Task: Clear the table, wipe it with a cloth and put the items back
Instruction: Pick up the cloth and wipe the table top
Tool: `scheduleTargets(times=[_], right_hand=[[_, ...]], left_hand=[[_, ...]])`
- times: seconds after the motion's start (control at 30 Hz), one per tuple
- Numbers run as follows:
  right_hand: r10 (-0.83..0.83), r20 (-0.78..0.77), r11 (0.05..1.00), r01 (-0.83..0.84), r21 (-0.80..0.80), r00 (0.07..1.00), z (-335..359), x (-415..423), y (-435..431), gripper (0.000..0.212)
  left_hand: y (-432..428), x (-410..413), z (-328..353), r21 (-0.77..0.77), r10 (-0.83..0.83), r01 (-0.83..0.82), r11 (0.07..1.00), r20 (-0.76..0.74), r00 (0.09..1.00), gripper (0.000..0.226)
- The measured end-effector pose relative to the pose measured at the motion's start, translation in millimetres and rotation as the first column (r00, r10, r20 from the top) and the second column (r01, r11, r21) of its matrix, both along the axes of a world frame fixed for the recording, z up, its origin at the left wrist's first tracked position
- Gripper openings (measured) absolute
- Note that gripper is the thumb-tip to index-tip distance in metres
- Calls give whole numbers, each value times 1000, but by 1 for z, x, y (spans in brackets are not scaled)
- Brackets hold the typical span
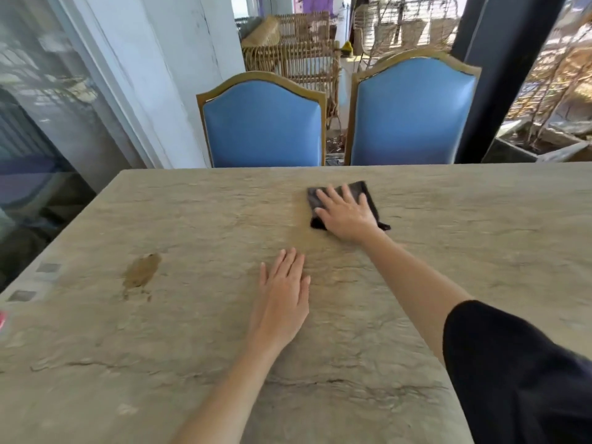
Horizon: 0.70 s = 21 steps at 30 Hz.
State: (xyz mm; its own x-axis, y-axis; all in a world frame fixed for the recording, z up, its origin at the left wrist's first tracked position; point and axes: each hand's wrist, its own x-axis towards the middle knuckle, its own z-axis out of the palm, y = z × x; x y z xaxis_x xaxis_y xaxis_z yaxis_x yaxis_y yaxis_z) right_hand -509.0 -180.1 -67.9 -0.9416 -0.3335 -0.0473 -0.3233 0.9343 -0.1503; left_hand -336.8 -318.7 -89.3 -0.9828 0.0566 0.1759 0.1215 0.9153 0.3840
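Pressing flat on a dark cloth, the right hand has its fingers straight and slightly spread, palm down, with nothing pinched. The cloth lies folded on the table, toward the table's far edge and a little right of its middle, and its corners show beyond the fingers and wrist. The left hand rests palm down on the bare table top nearer the table's middle, fingers straight and close together, holding nothing. A black sleeve covers the right upper arm above the table's near right part.

The table top is a pale beige stone-like slab with darker veins and cracks running across it. A brownish stain sits toward the table's left side, and two small grey squares lie along its left edge. A sliver of something red shows at that edge, too little to identify.

Two blue chairs with golden frames, one and the other, stand pushed in at the table's far edge. Beyond the table rise a white pillar, a dark post and stacked wicker furniture. A glass pane runs off the table's left side.
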Motion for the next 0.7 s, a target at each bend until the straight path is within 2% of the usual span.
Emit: scheduleTargets(times=[0.1,0.13,0.2,0.23,0.3,0.4,0.47,0.57,0.63,0.7], right_hand=[[280,-17,959,-279,52,960,0,46,-38,52],[353,-15,935,-353,34,935,-1,60,-38,51],[418,-17,908,-418,-4,908,0,76,-25,49],[393,-37,920,-393,9,919,0,77,-18,48],[214,-74,976,-211,54,974,-1,66,-13,47],[-96,62,994,99,-49,993,2,32,-38,48],[-160,134,981,173,-87,978,3,6,-70,50],[-105,121,993,111,-43,987,2,-16,-125,55],[20,71,1000,-19,-10,997,1,-13,-166,60],[200,43,979,-201,24,979,2,4,-204,59]], left_hand=[[-6,5,6,242,171,-133,961,-146,974,35],[-14,10,11,252,188,-139,958,-184,965,32],[-38,19,15,177,112,-75,981,-210,971,31],[-54,23,15,121,66,-43,992,-191,979,32],[-91,29,11,-17,-12,10,1000,-133,991,38],[-126,39,11,-166,-87,87,982,7,996,56],[-131,42,11,-176,-86,94,980,54,995,51],[-129,44,11,-191,-108,115,975,49,993,48],[-131,43,10,-157,-120,126,980,45,992,47],[-132,44,12,-62,-106,104,993,-20,994,44]])
